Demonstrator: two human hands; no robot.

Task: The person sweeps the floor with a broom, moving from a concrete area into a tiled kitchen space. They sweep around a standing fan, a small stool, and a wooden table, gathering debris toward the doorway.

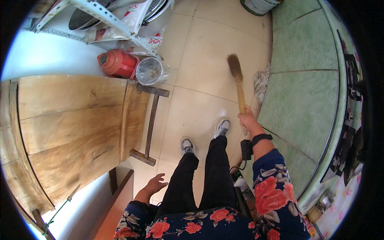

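My right hand (247, 117) grips the pale handle of a natural-fibre broom (238, 81) that is held out over the tiled floor (204, 66). Its dark bristles point away from me, towards the far end of the floor. Whether the bristle tips touch the tiles, I cannot tell. Low beside my left leg hangs my left hand (156, 183), fingers apart and holding nothing. Right of the broom, a crumpled whitish cloth (262, 84) lies against the base of the green tiled counter (303, 96).
On the left stands a wooden plank cabinet (72, 120) with a dark-legged frame (151, 126) by its edge. A red thermos-like container (118, 63) and a lined bin (149, 71) sit under a metal shelf (102, 15). A bucket (259, 6) is at the far end.
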